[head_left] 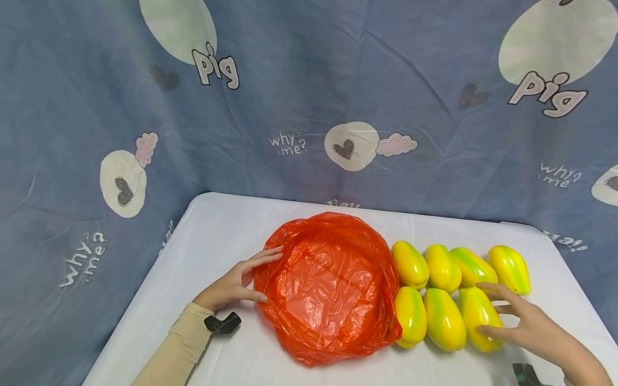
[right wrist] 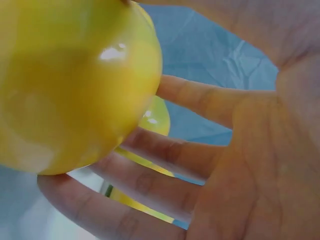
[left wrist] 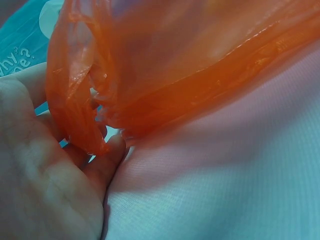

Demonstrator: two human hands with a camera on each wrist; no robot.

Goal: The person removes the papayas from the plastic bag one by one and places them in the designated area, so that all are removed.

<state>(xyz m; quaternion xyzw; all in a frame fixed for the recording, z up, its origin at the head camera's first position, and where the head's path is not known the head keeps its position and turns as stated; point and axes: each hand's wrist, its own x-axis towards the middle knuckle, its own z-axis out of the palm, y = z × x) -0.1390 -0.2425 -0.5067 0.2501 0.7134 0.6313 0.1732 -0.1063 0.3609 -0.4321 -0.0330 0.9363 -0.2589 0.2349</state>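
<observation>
A red plastic bag (head_left: 323, 289) lies spread on the table with its mouth facing up, rim rolled outward. My left hand (head_left: 232, 284) touches its left rim, thumb and fingers spread apart; in the left wrist view the bag's thin edge (left wrist: 75, 100) hangs across the fingers. On the right, my right hand (head_left: 536, 321) holds a glossy yellow-green papaya (head_left: 480, 321) at the end of the front row, thumb on the near side and fingers on the far side. Close up, fingertips meet the papaya's skin (right wrist: 75, 100) in the right wrist view.
Several more papayas stand in two rows right of the bag, including a back-row one (head_left: 509, 268) and a front-row one (head_left: 410, 316) against the bag. A white cloth covers the table (head_left: 222, 225). Behind hangs a blue printed curtain (head_left: 270, 96).
</observation>
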